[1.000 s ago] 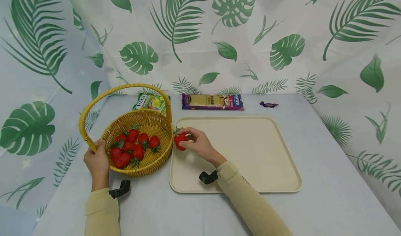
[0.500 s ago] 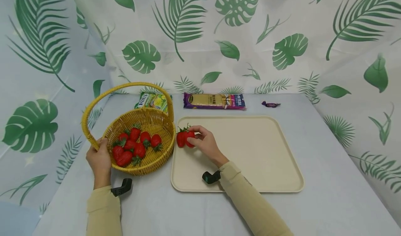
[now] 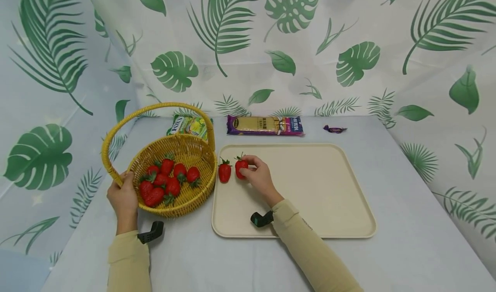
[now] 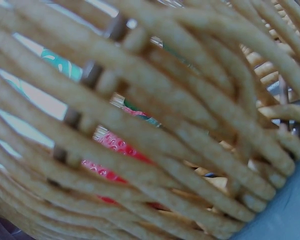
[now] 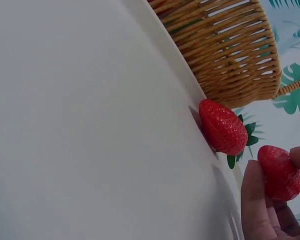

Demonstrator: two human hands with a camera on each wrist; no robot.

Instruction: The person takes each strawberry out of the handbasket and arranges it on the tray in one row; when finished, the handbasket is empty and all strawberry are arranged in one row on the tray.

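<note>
My left hand (image 3: 123, 199) grips the yellow wicker basket (image 3: 182, 208) at its left rim, by the foot of the handle. Several strawberries (image 3: 159, 180) lie inside; in the left wrist view, red strawberry skin (image 4: 117, 144) shows through the weave. Over the left part of the beige tray (image 3: 302, 188), my right hand (image 3: 258, 178) pinches one strawberry (image 3: 241, 169) between thumb and fingers, leaves pointing away from me. A second strawberry (image 3: 224, 171) sits just left of it, inside the tray's left edge; the right wrist view shows this strawberry (image 5: 222, 127) apart from my fingers.
Behind the tray lies a long purple and gold packet (image 3: 265, 125). A green candy bag (image 3: 190, 126) is partly hidden by the basket, and a small purple wrapped candy (image 3: 335, 129) lies at the back right. A leaf-patterned cloth (image 3: 240, 81) hangs behind the table.
My right hand has moved slightly right with its strawberry, opening a gap from the one at the tray's left edge. One second ago only one strawberry showed there. My left hand keeps its grip.
</note>
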